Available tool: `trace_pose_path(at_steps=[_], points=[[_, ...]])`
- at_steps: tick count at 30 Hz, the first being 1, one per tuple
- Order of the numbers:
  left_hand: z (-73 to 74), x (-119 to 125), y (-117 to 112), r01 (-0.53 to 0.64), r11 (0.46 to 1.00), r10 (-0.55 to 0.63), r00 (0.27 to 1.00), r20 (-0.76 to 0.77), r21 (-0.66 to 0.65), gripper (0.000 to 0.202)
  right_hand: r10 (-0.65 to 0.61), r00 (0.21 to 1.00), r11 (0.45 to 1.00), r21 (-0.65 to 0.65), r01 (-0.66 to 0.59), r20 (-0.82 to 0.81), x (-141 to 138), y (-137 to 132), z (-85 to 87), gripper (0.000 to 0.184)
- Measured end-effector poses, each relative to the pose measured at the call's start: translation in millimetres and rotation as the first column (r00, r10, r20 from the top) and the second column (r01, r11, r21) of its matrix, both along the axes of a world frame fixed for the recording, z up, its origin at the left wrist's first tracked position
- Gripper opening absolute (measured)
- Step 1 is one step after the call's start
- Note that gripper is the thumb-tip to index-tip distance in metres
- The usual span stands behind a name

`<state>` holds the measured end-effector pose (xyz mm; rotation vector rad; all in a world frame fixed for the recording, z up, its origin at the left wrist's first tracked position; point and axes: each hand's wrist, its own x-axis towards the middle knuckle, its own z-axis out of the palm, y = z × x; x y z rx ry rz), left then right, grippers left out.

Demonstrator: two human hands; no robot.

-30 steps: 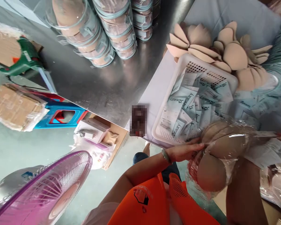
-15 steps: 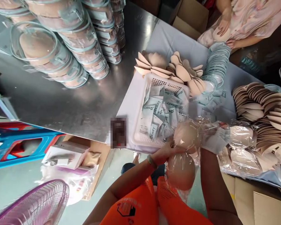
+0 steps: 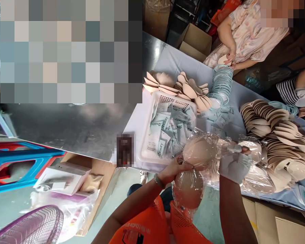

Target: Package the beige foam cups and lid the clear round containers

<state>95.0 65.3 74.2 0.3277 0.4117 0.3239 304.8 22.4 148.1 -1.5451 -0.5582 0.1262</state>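
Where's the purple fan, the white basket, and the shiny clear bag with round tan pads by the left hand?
Purple fan (image 3: 42,220): head view, on its grille.
White basket (image 3: 145,133): head view, on its left rim.
Clear bag (image 3: 198,149): head view, over its upper pad.

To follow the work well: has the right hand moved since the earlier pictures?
Yes: the right hand has moved rightward, farther from the white basket.

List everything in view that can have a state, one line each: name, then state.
Left hand, closed on wrapped cups
Wrapped cups, inside clear film
Right hand, gloved, grip unclear
White basket, filled with packets
Back cardboard box, open
Far-right beige cups, nested
Fan, running or stopped unclear
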Motion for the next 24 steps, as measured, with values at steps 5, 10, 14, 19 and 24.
trace_pose_path(at_steps=[5,10,14,19,24], points=[[3.0,5,-11,-0.075,0.997,0.075,0.995,-0.058,0.001,0.065,0.003,0.990,0.997,0.075,0.008,-0.144,-2,-20,10.9,0.032],[6.1,20,-28,-0.270,0.955,0.291,0.936,-0.199,0.126,0.068,0.068,0.995,0.866,-0.491,-0.095,-0.072,-36,-55,10.8,0.039],[12.8,30,-43,-0.210,0.933,0.301,0.900,-0.314,0.292,0.068,0.091,0.986,0.647,-0.761,0.047,0.139,-59,-56,19.2,0.050],[21.9,36,-52,-0.134,0.916,0.294,0.866,-0.404,0.379,0.060,0.050,0.986,0.583,-0.806,0.101,0.160,-52,-55,27.7,0.047],[19.9,41,-37,-0.332,0.929,0.357,0.921,-0.159,0.161,0.063,-0.162,0.904,0.912,-0.410,-0.016,-0.396,-30,-67,5.3,0.036]])
